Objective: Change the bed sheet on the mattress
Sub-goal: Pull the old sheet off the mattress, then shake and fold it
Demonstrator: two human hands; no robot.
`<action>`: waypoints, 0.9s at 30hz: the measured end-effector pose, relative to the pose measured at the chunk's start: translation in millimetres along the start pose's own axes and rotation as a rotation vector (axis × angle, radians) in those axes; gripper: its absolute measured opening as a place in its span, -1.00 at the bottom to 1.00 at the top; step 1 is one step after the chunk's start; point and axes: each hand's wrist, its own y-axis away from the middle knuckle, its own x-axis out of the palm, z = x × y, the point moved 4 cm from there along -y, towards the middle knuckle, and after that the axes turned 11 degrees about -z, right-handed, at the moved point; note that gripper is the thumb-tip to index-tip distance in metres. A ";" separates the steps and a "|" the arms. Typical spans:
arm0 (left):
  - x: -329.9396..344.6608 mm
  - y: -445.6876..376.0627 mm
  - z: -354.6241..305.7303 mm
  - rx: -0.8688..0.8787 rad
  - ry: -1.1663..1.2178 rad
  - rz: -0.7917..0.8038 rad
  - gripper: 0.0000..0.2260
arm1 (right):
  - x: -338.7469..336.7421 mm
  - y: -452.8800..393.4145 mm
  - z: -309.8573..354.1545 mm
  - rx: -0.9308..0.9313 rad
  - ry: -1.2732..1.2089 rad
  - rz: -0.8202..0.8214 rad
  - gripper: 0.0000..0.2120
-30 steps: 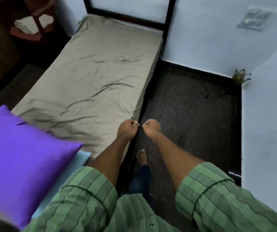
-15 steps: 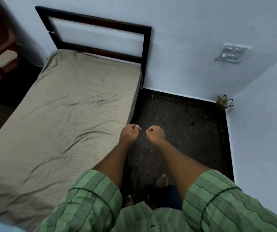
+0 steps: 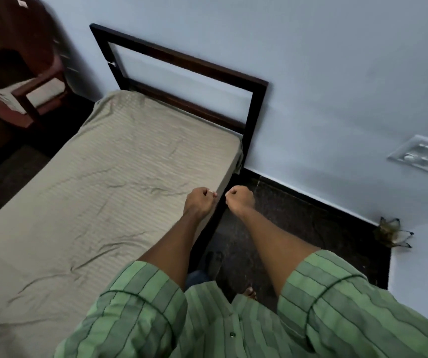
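Bed sheet point(image 3: 119, 177): beige-grey woven fabric w/ fine ribbed stripes across the width, matte finish; seen spread over the mattress point(image 3: 222, 186), covering the whole visible top. Surface noted as creased in several long shallow folds, esp. near centre and toward the near left corner; far end drawn fairly smooth, w/ a small bunch of cloth hanging at the far right corner by the frame post. Sheet edge is draped down the right side of the mattress. Headboard point(image 3: 181, 63): dark wood, open rectangular frame, set against the pale blue wall point(image 3: 336, 73). Left hand point(image 3: 198, 202) is held over the right edge of the sheet, fingers curled into a fist; no cloth is seen inside the grip. Right hand point(image 3: 240, 198) is held just beside it, over the floor, likewise fisted, nothing seen held. The two fists are close but apart. Sleeves point(image 3: 140, 306): green striped cotton, rolled at the forearm. Floor point(image 3: 298, 228): dark speckled stone, a narrow strip of it lying between bed side and right wall, bounded by a black skirting line. A small dark spiky object point(image 3: 391, 232) is seen in the floor corner; type cannot be told. Switch plate point(image 3: 422, 156) is mounted on the wall, white plastic. Reddish wooden chair point(image 3: 26, 94), blurred, is seen at far left w/ folded pale cloth on it.
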 end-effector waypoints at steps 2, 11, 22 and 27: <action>5.9 -23.3 -22.2 -0.028 0.003 -0.015 -0.65 | -2.2 -33.6 18.6 -0.007 0.016 0.033 -0.83; 70.9 -170.5 -106.7 -0.071 -0.004 0.052 -0.71 | 30.0 -216.7 63.1 0.104 0.022 0.047 -0.77; 154.2 -316.7 -130.3 -0.198 0.014 0.058 -0.71 | 76.9 -425.2 54.5 0.112 0.193 0.172 -0.70; 202.5 -353.7 -102.7 -0.382 0.156 -0.039 -0.72 | 136.1 -487.3 27.7 0.145 0.302 0.351 -0.47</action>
